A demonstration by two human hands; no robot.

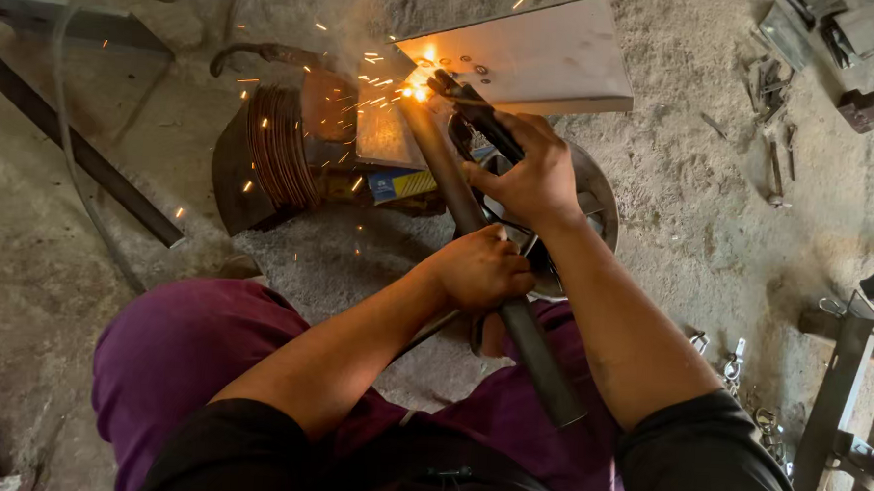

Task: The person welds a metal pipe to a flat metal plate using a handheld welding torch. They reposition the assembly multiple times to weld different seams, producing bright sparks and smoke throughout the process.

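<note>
Welding is under way: the left hand (480, 270) has its fingers clamped on the steel pipe (486, 248); the right hand (528, 176) grips the electrode holder (472, 114); sparks (415, 83) fly at the flat plate (524, 53); seam unfinished.

A dull dark-grey metal pipe (485, 267) is seen, tipped with bright orange-yellow sparks (416, 86). A pale grey flat plate (534, 53) is shown above it. Coppery-brown wire is wound on a rusty coil (279, 145). A small blue and yellow box (400, 185) is noted. Purple trousers (182, 347) and black sleeves (703, 463) are worn. The floor (694, 208) is sandy grey.
</note>
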